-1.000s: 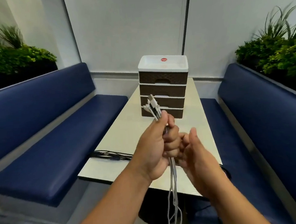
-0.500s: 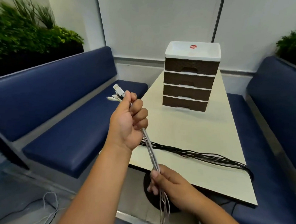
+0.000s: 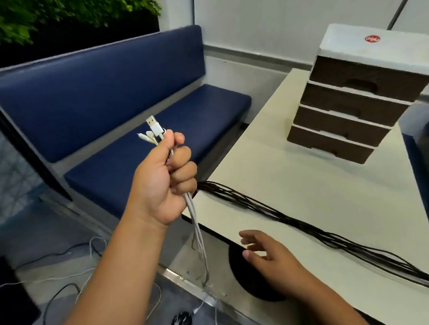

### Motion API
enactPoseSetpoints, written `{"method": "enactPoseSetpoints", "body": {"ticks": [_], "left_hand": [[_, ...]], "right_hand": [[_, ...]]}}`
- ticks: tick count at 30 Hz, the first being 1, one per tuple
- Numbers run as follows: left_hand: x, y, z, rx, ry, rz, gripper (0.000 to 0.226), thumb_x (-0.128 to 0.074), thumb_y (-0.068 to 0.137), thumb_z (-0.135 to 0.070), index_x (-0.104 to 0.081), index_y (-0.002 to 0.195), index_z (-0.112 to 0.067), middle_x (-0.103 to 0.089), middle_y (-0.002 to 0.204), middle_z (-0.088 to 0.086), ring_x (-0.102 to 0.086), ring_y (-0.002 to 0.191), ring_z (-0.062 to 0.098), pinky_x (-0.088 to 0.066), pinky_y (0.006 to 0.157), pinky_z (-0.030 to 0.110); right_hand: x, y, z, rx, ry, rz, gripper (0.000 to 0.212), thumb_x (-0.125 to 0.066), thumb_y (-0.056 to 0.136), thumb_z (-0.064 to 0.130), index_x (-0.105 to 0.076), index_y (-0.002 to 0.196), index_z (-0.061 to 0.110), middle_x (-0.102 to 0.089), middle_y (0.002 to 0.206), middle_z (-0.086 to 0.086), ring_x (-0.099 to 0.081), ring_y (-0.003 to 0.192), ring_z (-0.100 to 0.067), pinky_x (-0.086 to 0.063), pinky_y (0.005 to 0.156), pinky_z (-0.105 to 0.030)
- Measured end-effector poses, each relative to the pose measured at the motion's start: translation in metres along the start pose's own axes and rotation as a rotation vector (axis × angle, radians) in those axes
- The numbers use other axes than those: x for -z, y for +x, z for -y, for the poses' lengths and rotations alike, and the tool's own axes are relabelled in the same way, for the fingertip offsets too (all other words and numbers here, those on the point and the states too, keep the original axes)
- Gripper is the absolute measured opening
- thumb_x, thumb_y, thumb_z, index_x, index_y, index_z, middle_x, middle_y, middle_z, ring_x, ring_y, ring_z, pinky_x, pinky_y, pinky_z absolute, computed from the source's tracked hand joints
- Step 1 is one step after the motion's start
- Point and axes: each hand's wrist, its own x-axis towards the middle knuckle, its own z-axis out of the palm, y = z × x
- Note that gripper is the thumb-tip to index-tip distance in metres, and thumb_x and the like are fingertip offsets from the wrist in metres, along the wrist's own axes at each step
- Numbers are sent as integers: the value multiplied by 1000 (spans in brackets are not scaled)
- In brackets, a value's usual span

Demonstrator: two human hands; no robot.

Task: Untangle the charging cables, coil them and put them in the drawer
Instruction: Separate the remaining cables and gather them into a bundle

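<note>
The left hand (image 3: 163, 183) is raised at mid-frame, its forearm reaching up from the lower left. Its fingers are curled in a fist round a bundle of white cables (image 3: 196, 229), thumb on top, with the plugs sticking out above the fist. The right hand (image 3: 268, 256) is lower, palm down, fingers loosely spread and holding nothing, its forearm coming in from the lower right.

Both forearms are bare right up to the bottom edge of view, with no sleeve or cuff showing on either. The left hand (image 3: 162, 181) and the right hand (image 3: 271, 257) are bare too. Short, plain nails show on the right hand's fingers (image 3: 245, 254), and both wrists are bare.
</note>
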Motion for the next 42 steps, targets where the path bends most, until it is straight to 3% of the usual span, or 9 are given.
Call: {"method": "enactPoseSetpoints", "body": {"ticks": [5,11,17,20,25,28,32,38,42], "left_hand": [[41,41,-27,98,-57,-12,27,-38,99,-39,-52,81,-23,-26,45,-9,-11,38,3,-15,30,13],[82,85,-47,232,-111,-20,26,-40,97,-38,-52,81,-21,-21,46,-8,-7,41,4,-13,30,13],[107,117,-66,300,-136,-15,25,-39,96,-38,-51,81,-21,-25,44,-7,-7,40,5,-12,31,14],[113,129,-71,315,-144,-1,28,-37,98,-37,-51,81,-20,-25,45,-7,-6,40,5,-10,32,14],[123,146,-74,329,-130,-38,28,-39,97,-36,-50,77,-19,-24,46,-9,-6,41,5,-10,33,14],[132,159,-67,361,-114,-131,25,-44,94,-34,-47,74,-18,-22,48,-8,-13,35,2,-11,32,15],[130,169,-45,469,4,-228,28,-45,96,-33,-45,73,-16,-21,50,-7,-18,34,3,-12,32,16],[81,161,9,614,221,-109,56,-66,70,-65,-54,88,-14,-32,58,-2,-28,46,9,-23,44,19],[54,156,23,575,195,-72,52,-66,78,-54,-66,112,-15,-74,104,3,-69,98,15,-48,98,34]], "right_hand": [[-11,77,37,75,-87,-80,31,-56,97,29,-52,124,44,-54,124,25,-50,114,9,-43,97,-19],[-13,188,82,155,-533,-117,43,-52,97,33,-49,138,24,-53,133,2,-46,124,-20,-40,103,-32],[-51,266,102,-90,-1339,240,46,-50,93,44,-53,130,17,-50,137,-13,-39,126,-36,-29,108,-49],[-64,288,101,-285,-1504,390,52,-50,94,47,-48,138,21,-46,144,-11,-34,133,-38,-23,112,-56],[-45,293,97,-297,-1224,311,30,-50,94,31,-58,121,20,-60,128,-4,-48,121,-30,-32,102,-43],[-9,281,104,-416,-387,103,19,-48,98,24,-62,95,11,-63,86,-10,-62,81,-29,-44,70,-30],[27,251,122,-379,355,-138,24,-51,100,18,-50,77,12,-38,58,-1,-32,47,-13,-27,47,-27],[26,222,146,-275,240,-426,28,-51,99,30,-51,80,8,-51,62,-5,-46,57,-23,-37,55,-33],[7,200,159,-171,-117,-462,24,-42,95,30,-62,97,17,-70,88,0,-66,82,-19,-54,74,-38]]}}
